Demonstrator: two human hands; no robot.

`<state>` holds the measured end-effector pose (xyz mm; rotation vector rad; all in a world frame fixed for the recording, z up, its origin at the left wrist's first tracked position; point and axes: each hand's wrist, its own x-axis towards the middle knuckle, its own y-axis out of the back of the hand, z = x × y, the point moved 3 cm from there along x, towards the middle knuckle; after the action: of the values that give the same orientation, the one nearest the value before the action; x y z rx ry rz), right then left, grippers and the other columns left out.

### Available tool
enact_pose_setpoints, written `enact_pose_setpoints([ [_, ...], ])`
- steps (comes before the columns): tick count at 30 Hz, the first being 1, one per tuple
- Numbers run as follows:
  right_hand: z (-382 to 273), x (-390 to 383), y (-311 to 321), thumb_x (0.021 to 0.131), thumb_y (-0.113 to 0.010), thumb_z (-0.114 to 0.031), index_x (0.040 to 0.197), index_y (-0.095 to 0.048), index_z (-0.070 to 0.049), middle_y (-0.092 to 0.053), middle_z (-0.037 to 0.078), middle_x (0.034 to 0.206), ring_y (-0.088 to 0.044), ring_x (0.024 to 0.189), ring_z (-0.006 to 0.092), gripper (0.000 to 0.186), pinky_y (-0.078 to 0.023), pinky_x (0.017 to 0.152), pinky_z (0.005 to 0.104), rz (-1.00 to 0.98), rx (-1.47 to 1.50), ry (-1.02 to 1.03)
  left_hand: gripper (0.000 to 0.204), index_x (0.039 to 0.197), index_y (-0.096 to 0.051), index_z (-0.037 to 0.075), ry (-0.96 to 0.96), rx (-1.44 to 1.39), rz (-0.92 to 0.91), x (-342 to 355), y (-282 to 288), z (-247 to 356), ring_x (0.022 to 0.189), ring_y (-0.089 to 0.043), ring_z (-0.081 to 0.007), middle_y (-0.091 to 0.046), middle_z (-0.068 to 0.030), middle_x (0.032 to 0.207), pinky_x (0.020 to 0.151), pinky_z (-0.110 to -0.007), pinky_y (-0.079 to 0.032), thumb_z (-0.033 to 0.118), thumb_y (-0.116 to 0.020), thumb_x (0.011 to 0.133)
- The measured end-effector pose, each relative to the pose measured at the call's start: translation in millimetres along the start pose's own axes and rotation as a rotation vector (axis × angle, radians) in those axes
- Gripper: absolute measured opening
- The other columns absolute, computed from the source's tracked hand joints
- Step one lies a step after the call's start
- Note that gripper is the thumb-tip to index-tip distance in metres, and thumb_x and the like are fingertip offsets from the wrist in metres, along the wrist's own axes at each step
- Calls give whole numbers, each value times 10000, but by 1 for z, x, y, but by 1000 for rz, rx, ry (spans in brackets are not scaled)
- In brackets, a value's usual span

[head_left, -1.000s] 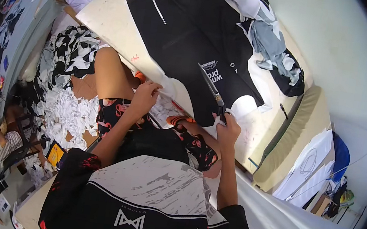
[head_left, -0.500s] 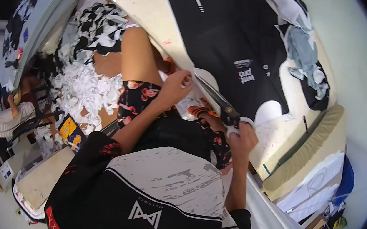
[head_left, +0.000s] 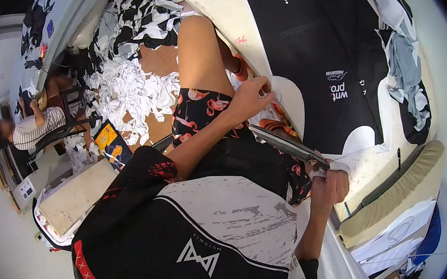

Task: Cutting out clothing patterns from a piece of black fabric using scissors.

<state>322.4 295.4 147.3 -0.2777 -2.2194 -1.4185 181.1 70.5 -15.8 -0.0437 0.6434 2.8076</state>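
At right, curled fingers [head_left: 337, 180] grip scissors [head_left: 290, 146].

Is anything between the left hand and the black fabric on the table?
Yes: a flat, white rounded piece lies between the left hand, at the edge of the table, and the black fabric. Nothing else visible stands between them.

Black shirt [head_left: 151, 225]; white panel [head_left: 226, 209], grey streaks; angular white emblem [head_left: 198, 257]; red-flecked left sleeve [head_left: 147, 166]; black flamingo-print shorts [head_left: 200, 111].
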Motion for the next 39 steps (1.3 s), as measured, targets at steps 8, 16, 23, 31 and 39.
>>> enact_pose_setpoints([
  [8,-11,4,-1,579,-657,106,779,-632,-25,-571,92,704,-579,605,284,240,-459,543,400,-59,-36,17,256,932,-656,-37,78,-18,-20,2,-1,-4,745,-672,-207,-701,-138,819,697,-331,-530,181,-780,882],
  [16,-16,16,16,742,-798,59,862,-681,18,-736,124,861,-710,723,255,172,-517,590,335,-7,42,80,425,1115,-744,17,-252,-561,-520,-42,55,130,827,-669,-180,-697,-83,952,709,-298,-520,156,-902,745],
  [23,-21,22,14,909,-739,-83,960,-693,56,-721,175,866,-719,746,317,155,-576,629,360,6,118,62,451,1069,-749,-85,-760,-769,-369,-55,77,166,734,-636,-212,-672,-165,867,617,-279,-498,163,-928,737],
  [31,-16,14,13,894,-764,-29,971,-677,42,-737,147,890,-726,761,291,136,-562,658,345,1,42,69,359,1088,-757,-48,-828,-779,-233,-54,70,165,762,-645,-212,-676,-142,919,641,-295,-507,49,-868,761],
  [39,-18,16,14,790,-809,8,959,-718,-6,-743,115,877,-717,743,262,192,-545,625,345,-101,45,-36,304,1044,-713,-120,-888,-747,-218,-50,70,171,833,-677,-296,-692,-246,991,723,-395,-553,-18,-794,769],
])
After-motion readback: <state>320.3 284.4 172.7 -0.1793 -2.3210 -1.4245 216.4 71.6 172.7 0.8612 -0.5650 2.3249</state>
